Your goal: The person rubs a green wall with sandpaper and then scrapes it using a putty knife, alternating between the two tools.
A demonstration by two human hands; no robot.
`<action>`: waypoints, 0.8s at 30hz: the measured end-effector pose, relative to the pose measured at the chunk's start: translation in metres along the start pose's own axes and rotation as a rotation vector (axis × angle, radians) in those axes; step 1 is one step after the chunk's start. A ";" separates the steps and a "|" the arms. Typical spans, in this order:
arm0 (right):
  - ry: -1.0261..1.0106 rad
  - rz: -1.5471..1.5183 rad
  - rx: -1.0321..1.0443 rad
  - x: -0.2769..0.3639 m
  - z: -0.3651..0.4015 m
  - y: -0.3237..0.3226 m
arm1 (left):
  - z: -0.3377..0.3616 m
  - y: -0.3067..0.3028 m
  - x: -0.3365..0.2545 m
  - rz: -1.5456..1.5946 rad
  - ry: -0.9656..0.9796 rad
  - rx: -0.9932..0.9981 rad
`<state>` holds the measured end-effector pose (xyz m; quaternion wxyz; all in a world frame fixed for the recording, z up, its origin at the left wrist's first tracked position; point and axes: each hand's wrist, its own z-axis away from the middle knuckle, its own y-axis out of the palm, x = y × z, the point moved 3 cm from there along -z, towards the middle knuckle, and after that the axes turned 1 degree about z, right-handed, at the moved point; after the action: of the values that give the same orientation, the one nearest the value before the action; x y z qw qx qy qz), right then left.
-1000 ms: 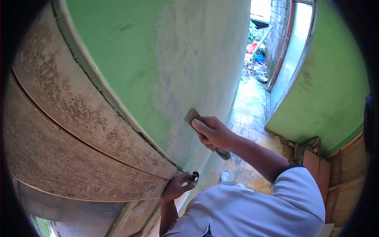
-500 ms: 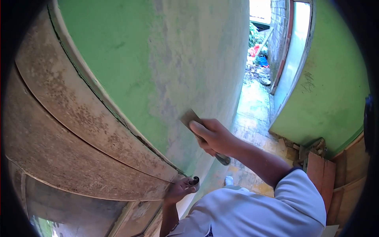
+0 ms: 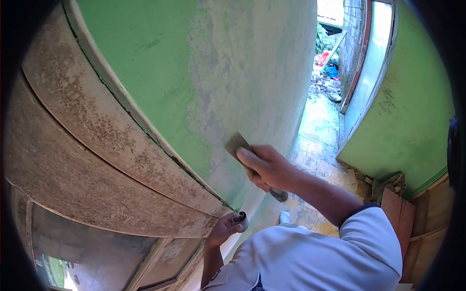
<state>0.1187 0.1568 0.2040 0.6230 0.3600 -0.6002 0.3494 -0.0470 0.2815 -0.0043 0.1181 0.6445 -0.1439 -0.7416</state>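
Note:
A flat scraper (image 3: 237,144) with a dark handle is in my right hand (image 3: 272,167), its broad blade at the patchy grey part of the green wall (image 3: 145,63). The fingers are wrapped round it, and the handle end sticks out below the palm. Lower down, my left hand (image 3: 224,230) is closed around a small dark curled object (image 3: 241,219), perhaps a roll, beside the wall's lower corner and the edge of the brown panel (image 3: 97,160).
An open doorway (image 3: 381,48) at the upper right shows rubble and plants outside. Wood pieces and a reddish board (image 3: 395,213) lie at the right, below another green wall (image 3: 417,97). A tiled floor (image 3: 315,150) runs to the doorway.
The whole view has shifted slightly, so the wall and doorway appear further right. Both hands keep their hold, with the scraper in nearly the same place on the wall.

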 end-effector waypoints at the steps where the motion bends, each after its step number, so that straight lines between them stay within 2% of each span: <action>1: 0.084 0.020 0.002 -0.015 0.004 -0.002 | 0.001 -0.002 0.001 0.008 0.009 -0.004; 2: 0.077 0.030 0.007 -0.031 0.009 -0.006 | 0.002 -0.003 0.001 0.018 0.022 -0.009; 4: 0.253 -0.040 -0.061 -0.061 0.015 -0.013 | 0.008 -0.006 0.006 0.014 0.023 -0.052; 7: 0.187 0.106 -0.124 -0.042 -0.002 -0.012 | 0.012 -0.017 0.019 0.001 -0.015 -0.095; 8: 0.113 0.084 -0.092 -0.028 -0.019 -0.012 | 0.015 -0.018 0.025 -0.019 -0.045 -0.084; 12: 0.093 -0.017 -0.043 -0.022 -0.010 -0.008 | 0.011 -0.009 0.018 0.030 -0.051 -0.079; 18: 0.168 0.014 -0.020 -0.062 0.017 0.012 | -0.002 0.006 0.012 0.015 -0.029 -0.033; 20: 0.135 0.070 -0.021 -0.052 0.010 0.016 | -0.007 0.009 0.013 0.027 -0.031 -0.021; 22: -0.020 0.077 0.033 -0.001 -0.014 0.032 | -0.015 0.013 0.021 0.012 -0.158 0.067; 24: -0.095 0.069 0.036 0.023 -0.011 0.042 | -0.025 0.027 0.017 -0.016 -0.134 0.131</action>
<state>0.0884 0.1876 0.2283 0.5748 0.3665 -0.6348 0.3638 -0.0254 0.2486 -0.0134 0.0598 0.6008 -0.1947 -0.7730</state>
